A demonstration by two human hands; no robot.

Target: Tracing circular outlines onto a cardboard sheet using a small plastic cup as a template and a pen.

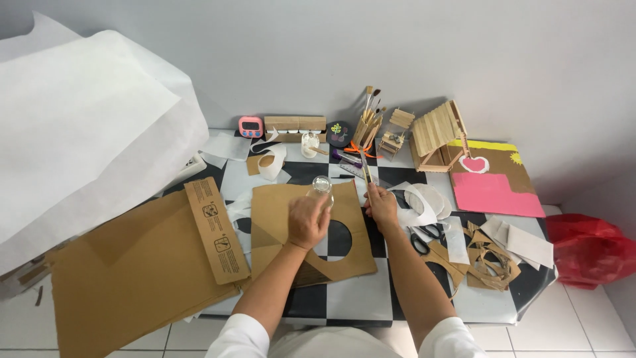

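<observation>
The left hand [307, 220] gripped a small clear jar [322, 186], likely light, slick, best held round its body; the right hand [382, 205] pinched a brush [366, 171].

Bright, even, diffuse light, apparently from overhead; shadows soft and short. Mild glare on the white paper sheet [79, 119] at far left. Sharp overall, wide-angle bending at the edges.
</observation>
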